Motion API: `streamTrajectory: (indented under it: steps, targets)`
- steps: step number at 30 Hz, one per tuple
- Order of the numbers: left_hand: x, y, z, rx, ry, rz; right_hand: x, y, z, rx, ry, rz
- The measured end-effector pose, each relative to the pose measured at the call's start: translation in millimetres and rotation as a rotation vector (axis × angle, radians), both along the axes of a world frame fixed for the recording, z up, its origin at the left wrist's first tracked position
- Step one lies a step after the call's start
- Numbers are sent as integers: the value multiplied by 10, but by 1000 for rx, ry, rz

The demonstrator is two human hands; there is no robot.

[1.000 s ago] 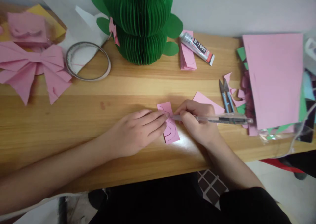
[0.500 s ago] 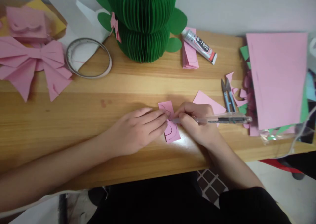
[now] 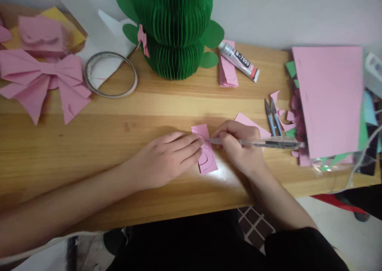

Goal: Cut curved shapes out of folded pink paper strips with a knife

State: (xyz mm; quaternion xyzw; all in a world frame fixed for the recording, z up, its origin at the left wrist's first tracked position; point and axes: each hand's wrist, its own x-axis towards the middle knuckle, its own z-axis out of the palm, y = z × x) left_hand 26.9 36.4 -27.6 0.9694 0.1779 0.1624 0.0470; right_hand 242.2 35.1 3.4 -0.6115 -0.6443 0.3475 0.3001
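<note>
My left hand (image 3: 171,157) lies flat with its fingers stretched out, the fingertips pressing on a small strip of pink paper (image 3: 210,165). Curved dark lines are drawn on that strip. My right hand (image 3: 240,145) grips a clear-barrelled pen (image 3: 276,144), its tip touching the strip's right edge near the middle. Behind my right hand lies another pink paper piece (image 3: 249,121), partly covered by the hand. Small blue-handled thread snips (image 3: 272,117) rest just beyond it, their blades pointing away from me.
A green honeycomb paper figure (image 3: 176,36) stands at the back. Glue tube (image 3: 241,61) leans on folded pink paper (image 3: 228,73). To the left are a tape roll (image 3: 134,82) and a pink paper bow (image 3: 67,80). Pink sheets (image 3: 331,100) and scraps (image 3: 286,119) lie right.
The pen tip has moved slightly up along the strip, and my right hand has shifted with it. My left hand keeps its place on the paper. The whole view has tilted slightly.
</note>
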Motion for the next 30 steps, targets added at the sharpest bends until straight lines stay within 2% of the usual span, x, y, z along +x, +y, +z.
streamTrajectory:
  steps: [9,23,25,28,30]
  targets:
    - [-4,5,-1,9,-4,4,-11,10,-8,18,-6,-16]
    - [2,8,8,-21,-38,-8,-8,-35,-12,-15,19,118]
    - [-4,9,6,-35,-34,-14,14,-23,-10,-1,72,32]
    - [-9,3,-10,-31,-16,-3,139,-9,26,121,167,-214]
    - [-10,-7,-25,-28,-16,6,274,-41,79,191,97,-275]
